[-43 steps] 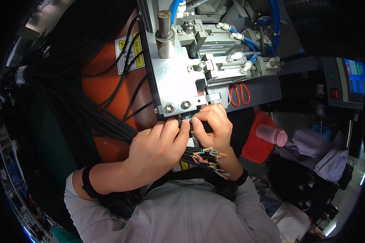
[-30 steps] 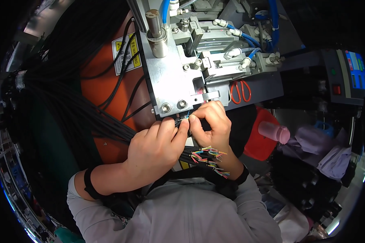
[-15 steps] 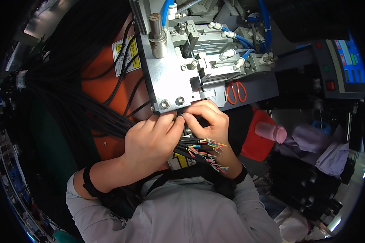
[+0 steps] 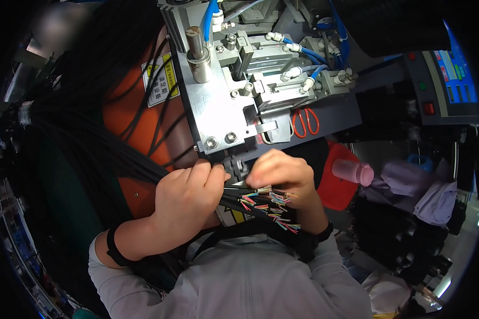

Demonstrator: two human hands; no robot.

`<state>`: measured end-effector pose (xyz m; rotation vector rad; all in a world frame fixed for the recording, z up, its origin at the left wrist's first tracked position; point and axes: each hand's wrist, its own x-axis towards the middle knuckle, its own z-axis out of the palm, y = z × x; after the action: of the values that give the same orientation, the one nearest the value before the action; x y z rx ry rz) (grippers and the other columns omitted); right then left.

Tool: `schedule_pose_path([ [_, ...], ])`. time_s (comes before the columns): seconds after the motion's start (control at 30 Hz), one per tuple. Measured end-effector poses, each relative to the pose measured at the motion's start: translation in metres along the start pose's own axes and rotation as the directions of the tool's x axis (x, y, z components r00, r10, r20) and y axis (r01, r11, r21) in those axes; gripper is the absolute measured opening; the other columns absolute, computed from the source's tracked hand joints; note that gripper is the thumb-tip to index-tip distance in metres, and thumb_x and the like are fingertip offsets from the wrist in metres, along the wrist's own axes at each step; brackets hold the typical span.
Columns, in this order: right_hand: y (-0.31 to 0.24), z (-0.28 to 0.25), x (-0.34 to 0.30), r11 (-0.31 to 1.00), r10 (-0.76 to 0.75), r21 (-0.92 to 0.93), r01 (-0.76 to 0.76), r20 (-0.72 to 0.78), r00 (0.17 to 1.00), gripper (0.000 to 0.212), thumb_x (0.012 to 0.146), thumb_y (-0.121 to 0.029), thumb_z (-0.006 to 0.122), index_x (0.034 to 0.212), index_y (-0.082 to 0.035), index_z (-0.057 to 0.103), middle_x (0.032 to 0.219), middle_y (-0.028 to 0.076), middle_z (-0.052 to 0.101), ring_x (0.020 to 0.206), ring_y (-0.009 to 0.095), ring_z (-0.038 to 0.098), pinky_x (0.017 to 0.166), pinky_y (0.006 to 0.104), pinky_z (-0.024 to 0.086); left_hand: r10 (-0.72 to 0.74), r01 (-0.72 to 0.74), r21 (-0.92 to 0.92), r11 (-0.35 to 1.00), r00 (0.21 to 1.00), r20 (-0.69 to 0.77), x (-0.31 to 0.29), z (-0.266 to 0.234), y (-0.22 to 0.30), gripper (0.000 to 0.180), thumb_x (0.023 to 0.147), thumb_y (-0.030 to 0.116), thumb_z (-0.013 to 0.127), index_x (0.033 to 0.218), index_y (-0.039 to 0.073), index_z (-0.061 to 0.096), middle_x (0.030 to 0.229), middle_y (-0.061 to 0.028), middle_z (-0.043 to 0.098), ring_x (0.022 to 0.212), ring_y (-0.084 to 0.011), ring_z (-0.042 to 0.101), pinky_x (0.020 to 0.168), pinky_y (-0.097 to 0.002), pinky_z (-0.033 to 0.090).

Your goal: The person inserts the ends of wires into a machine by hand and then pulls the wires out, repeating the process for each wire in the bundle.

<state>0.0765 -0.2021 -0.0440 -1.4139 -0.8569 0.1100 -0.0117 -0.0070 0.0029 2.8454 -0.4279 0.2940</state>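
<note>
Viewing from the head: left hand (image 4: 186,191) curled, knuckles up, fingertips against or just beside a dark fixture (image 4: 235,167); whatever it may pinch is hidden, so grip cannot be told. Right hand (image 4: 284,178) bunched, fingers folded together, fingertips slightly blurred at the fixture's right side; cannot tell whether anything is pinched.

Labels: rectangular white-and-yellow label (image 4: 161,80) with black print on the orange panel (image 4: 146,204), partly crossed by thin black cables. Second yellow-and-white label (image 4: 233,215) lies partly under cable ends; its print is too covered to make out. Blue display screen (image 4: 455,80) shows coloured blocks; red switch (image 4: 428,108) sits beside it.

Edges: lower edge of the bolted metal plate (image 4: 213,111) lies just above the left fingers; a gap separates the right hand from that edge. Black cable bundle (image 4: 111,149) runs from the left, gathered by a pale band (image 4: 25,113), and passes behind the left hand. Multicoloured wire cores (image 4: 266,204) fan out from black jackets below the fixture, close to the right hand. Red looped handles (image 4: 306,123) rest by the pneumatic clamps (image 4: 282,90), well above the right hand.

Containers: translucent pink bottle (image 4: 352,173), lidded, against a red seat (image 4: 335,194); contents cannot be made out.
</note>
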Motion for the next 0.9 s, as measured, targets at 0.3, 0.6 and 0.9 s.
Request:
schedule_pose_path([
  [0.3, -0.005, -0.006, -0.018, 0.929, 0.073, 0.37, 0.025, -0.246, 0.967, 0.022, 0.074, 0.001, 0.077, 0.093, 0.001, 0.068, 0.088, 0.012, 0.068, 0.08, 0.02, 0.063, 0.071, 0.0298, 0.048, 0.084, -0.146, -0.297, 0.944, 0.974, -0.213, 0.013, -0.017, -0.001, 0.029, 0.074, 0.013, 0.07, 0.102, 0.004, 0.068, 0.086, -0.0049, 0.065, 0.065, -0.0224, 0.06, 0.057, -0.0327, 0.043],
  [0.6, -0.026, 0.001, -0.007, 0.987, 0.145, 0.11, -0.121, -0.237, 0.961, 0.02, 0.074, 0.0, 0.077, 0.089, 0.001, 0.063, 0.083, 0.011, 0.065, 0.076, 0.022, 0.061, 0.066, 0.0303, 0.048, 0.136, -0.222, -0.258, 0.94, 0.94, -0.313, 0.014, -0.013, -0.001, 0.031, 0.076, 0.015, 0.072, 0.103, 0.001, 0.066, 0.09, -0.0097, 0.065, 0.067, -0.0225, 0.062, 0.057, -0.032, 0.046],
  [0.9, -0.033, 0.039, 0.009, 0.998, -0.006, -0.059, -0.016, -0.354, 0.935, 0.02, 0.071, 0.005, 0.076, 0.086, 0.002, 0.064, 0.085, 0.012, 0.065, 0.078, 0.021, 0.062, 0.072, 0.0321, 0.05, 0.059, -0.18, -0.396, 0.9, 0.952, -0.299, 0.01, -0.007, -0.003, 0.023, 0.077, 0.01, 0.07, 0.097, 0.0, 0.064, 0.075, -0.0066, 0.056, 0.059, -0.02, 0.057, 0.048, -0.0303, 0.042],
])
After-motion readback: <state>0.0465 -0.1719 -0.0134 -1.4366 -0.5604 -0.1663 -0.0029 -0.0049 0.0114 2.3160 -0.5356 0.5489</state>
